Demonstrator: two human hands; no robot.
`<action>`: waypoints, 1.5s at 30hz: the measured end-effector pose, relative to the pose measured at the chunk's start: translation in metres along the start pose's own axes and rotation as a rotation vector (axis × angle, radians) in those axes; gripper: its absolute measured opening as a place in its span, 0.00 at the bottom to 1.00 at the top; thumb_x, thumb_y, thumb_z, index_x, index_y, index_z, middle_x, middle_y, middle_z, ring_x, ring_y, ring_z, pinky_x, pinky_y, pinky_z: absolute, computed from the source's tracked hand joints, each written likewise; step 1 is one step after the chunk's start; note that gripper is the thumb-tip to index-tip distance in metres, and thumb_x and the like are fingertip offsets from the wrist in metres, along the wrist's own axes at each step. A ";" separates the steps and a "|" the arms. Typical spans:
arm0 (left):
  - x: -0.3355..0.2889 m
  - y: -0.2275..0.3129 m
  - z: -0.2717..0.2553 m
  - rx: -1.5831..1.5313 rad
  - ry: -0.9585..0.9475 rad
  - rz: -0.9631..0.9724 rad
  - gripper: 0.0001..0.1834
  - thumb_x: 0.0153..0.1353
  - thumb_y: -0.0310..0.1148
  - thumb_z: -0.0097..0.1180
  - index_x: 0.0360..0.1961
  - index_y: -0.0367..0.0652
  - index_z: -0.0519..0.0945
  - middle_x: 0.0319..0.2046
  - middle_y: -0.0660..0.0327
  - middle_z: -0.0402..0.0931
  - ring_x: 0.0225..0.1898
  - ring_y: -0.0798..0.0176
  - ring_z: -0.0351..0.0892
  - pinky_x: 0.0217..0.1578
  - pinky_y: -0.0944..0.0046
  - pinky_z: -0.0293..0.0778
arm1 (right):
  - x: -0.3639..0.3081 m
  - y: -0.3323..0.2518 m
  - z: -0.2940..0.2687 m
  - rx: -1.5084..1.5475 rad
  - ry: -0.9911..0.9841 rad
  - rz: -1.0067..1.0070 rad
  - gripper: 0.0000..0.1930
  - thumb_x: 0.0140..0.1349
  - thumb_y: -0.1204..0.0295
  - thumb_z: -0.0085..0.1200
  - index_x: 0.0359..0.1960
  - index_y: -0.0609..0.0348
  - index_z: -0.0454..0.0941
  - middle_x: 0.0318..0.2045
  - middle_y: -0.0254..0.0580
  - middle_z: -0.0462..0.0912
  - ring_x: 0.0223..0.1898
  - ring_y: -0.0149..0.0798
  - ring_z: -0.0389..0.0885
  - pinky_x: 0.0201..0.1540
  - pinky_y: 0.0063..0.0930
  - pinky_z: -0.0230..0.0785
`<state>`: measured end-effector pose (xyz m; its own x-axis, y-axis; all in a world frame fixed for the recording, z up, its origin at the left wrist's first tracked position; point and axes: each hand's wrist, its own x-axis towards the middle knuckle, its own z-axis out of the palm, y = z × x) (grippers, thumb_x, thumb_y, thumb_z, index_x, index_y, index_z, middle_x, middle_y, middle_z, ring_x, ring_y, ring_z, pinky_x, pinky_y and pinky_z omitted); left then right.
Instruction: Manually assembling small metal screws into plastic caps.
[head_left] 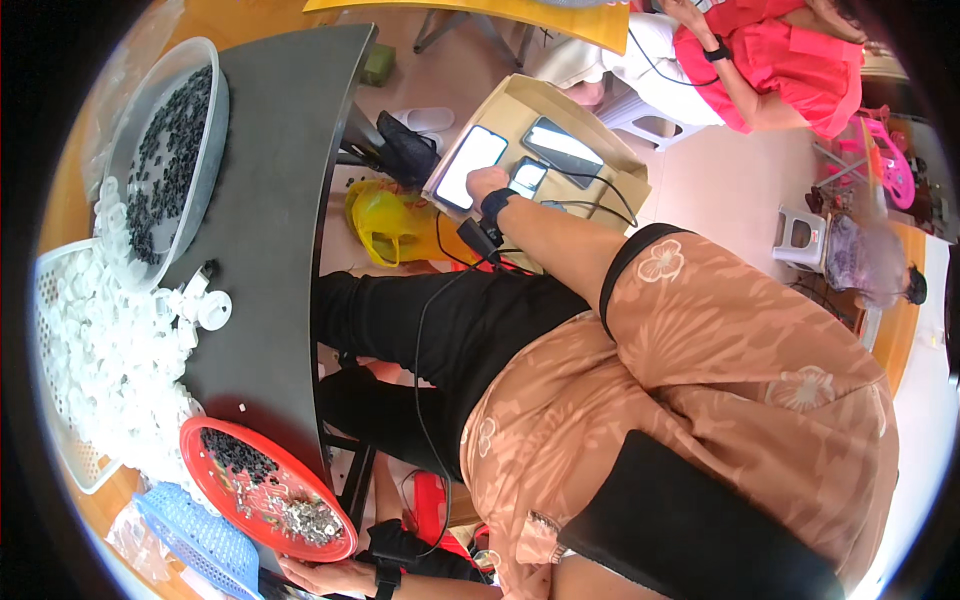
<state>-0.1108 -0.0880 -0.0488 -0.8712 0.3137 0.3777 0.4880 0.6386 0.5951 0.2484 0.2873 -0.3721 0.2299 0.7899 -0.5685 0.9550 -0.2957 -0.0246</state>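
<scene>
My right hand (488, 184), with a black band at the wrist, reaches into a shallow cardboard box (610, 205). Its fingers are curled at the edge of a phone with a lit white screen (474, 165). Beside that hand lie a small square device with a bright screen (528, 177) and a darker phone (563, 152). At the lower edge, my left hand (325, 576) lies with its fingers stretched out against the rim of a red oval tray (200, 478). Small black pieces (238, 455) and silver metal pieces (310, 521) sit in the tray.
A dark table (270, 200) carries a clear tub (217, 130) of black parts and a heap of white plastic parts (115, 340). A blue basket (205, 540) stands by the tray. Black cables (418, 400) cross my lap. Another person (770, 65) sits beyond the box.
</scene>
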 end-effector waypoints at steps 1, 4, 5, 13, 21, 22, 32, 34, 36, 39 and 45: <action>-0.001 0.003 0.000 0.003 0.007 0.000 0.19 0.68 0.37 0.44 0.46 0.29 0.79 0.45 0.54 0.75 0.45 0.59 0.75 0.47 0.60 0.73 | -0.001 0.000 -0.002 0.001 -0.001 -0.007 0.06 0.40 0.75 0.63 0.23 0.61 0.83 0.28 0.52 0.84 0.35 0.44 0.85 0.37 0.32 0.78; 0.001 0.003 0.002 -0.137 0.005 -0.144 0.19 0.69 0.35 0.42 0.47 0.32 0.79 0.46 0.54 0.74 0.46 0.59 0.75 0.46 0.60 0.74 | 0.012 0.019 -0.005 -0.012 -0.036 -0.294 0.05 0.42 0.76 0.62 0.22 0.64 0.81 0.27 0.55 0.82 0.33 0.48 0.85 0.35 0.36 0.78; 0.000 -0.002 0.000 -0.131 0.015 -0.147 0.19 0.69 0.35 0.42 0.47 0.32 0.79 0.46 0.54 0.74 0.46 0.59 0.75 0.46 0.60 0.74 | 0.005 0.021 -0.015 -0.014 -0.040 -0.305 0.05 0.42 0.76 0.62 0.22 0.64 0.81 0.27 0.55 0.82 0.33 0.48 0.85 0.35 0.36 0.78; 0.004 0.026 0.029 -0.339 -0.042 -0.145 0.17 0.67 0.35 0.46 0.45 0.32 0.80 0.43 0.54 0.77 0.44 0.61 0.75 0.46 0.60 0.73 | 0.110 0.141 -0.022 0.376 0.416 -0.850 0.05 0.56 0.77 0.51 0.33 0.59 0.78 0.29 0.42 0.81 0.32 0.41 0.83 0.29 0.35 0.74; -0.002 0.009 0.000 -0.317 0.048 -0.182 0.18 0.65 0.36 0.50 0.45 0.30 0.79 0.45 0.53 0.77 0.44 0.60 0.76 0.48 0.61 0.73 | -0.036 0.063 -0.150 1.409 0.221 -0.184 0.10 0.60 0.77 0.51 0.43 0.59 0.78 0.29 0.34 0.79 0.30 0.27 0.78 0.27 0.19 0.64; -0.004 0.012 0.004 -0.288 0.040 -0.170 0.18 0.65 0.36 0.49 0.45 0.31 0.79 0.45 0.53 0.77 0.45 0.60 0.76 0.47 0.60 0.73 | -0.041 0.063 -0.160 1.402 0.262 -0.336 0.10 0.60 0.76 0.52 0.44 0.59 0.78 0.30 0.33 0.79 0.29 0.25 0.77 0.26 0.17 0.63; -0.001 0.002 -0.002 -0.411 0.094 -0.262 0.16 0.63 0.33 0.54 0.45 0.30 0.78 0.43 0.54 0.78 0.42 0.62 0.76 0.46 0.62 0.74 | -0.157 -0.050 -0.257 0.864 0.242 -1.542 0.11 0.61 0.67 0.56 0.44 0.57 0.79 0.31 0.32 0.81 0.30 0.23 0.76 0.34 0.18 0.71; -0.002 0.005 0.003 -0.458 0.094 -0.288 0.16 0.62 0.33 0.55 0.45 0.31 0.78 0.43 0.55 0.78 0.42 0.63 0.76 0.46 0.63 0.74 | -0.169 -0.067 -0.256 0.743 0.316 -1.625 0.10 0.61 0.66 0.56 0.40 0.57 0.80 0.28 0.34 0.81 0.28 0.25 0.77 0.33 0.20 0.72; -0.004 0.006 0.006 -0.520 0.077 -0.297 0.15 0.62 0.33 0.56 0.45 0.33 0.78 0.43 0.57 0.78 0.41 0.65 0.76 0.45 0.65 0.73 | -0.174 -0.078 -0.253 0.731 0.328 -1.678 0.10 0.61 0.65 0.56 0.39 0.57 0.80 0.26 0.35 0.81 0.28 0.26 0.78 0.33 0.20 0.72; -0.002 0.008 0.013 -0.567 0.055 -0.270 0.15 0.62 0.34 0.56 0.44 0.33 0.78 0.43 0.58 0.78 0.41 0.65 0.76 0.45 0.66 0.73 | -0.183 -0.077 -0.254 0.633 0.285 -1.591 0.10 0.60 0.65 0.56 0.38 0.57 0.80 0.25 0.36 0.81 0.27 0.28 0.78 0.34 0.22 0.72; -0.003 0.003 0.003 -0.593 0.120 -0.281 0.13 0.64 0.32 0.53 0.44 0.33 0.78 0.42 0.61 0.77 0.41 0.69 0.74 0.45 0.67 0.72 | -0.177 -0.091 -0.257 0.568 -0.017 -1.616 0.08 0.65 0.69 0.53 0.40 0.61 0.77 0.30 0.28 0.77 0.33 0.20 0.71 0.38 0.17 0.66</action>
<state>-0.1069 -0.0850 -0.0505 -0.9743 0.0892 0.2069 0.2201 0.1794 0.9588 0.1693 0.3118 -0.0581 -0.8341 0.4512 0.3173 0.0156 0.5943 -0.8041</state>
